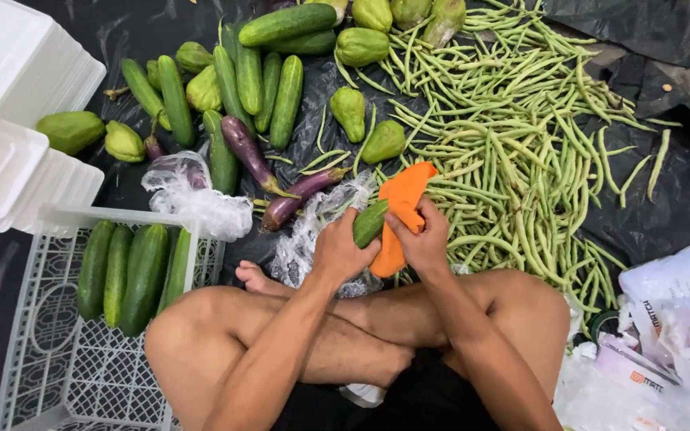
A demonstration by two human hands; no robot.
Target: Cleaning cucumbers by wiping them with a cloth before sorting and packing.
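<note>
The left hand point(339, 254) was closed around a short, dark green cucumber point(370, 223), held just above the crossed legs, near the middle of the scene. The right hand point(425, 239) gripped a folded orange cloth point(399, 209) pressed against the cucumber's right side. To wipe it well, I judged the left hand should turn the cucumber slowly while the cloth ran along its length, the grip firm but not bruising the skin.

At near left, a white plastic lattice crate point(57, 351) held four long green cucumbers point(131, 275) lying side by side at its far end; the rest of it looked bare. Stacked white foam trays point(17, 104) stood at far left, one carrying a pale green chayote point(71, 130).
</note>
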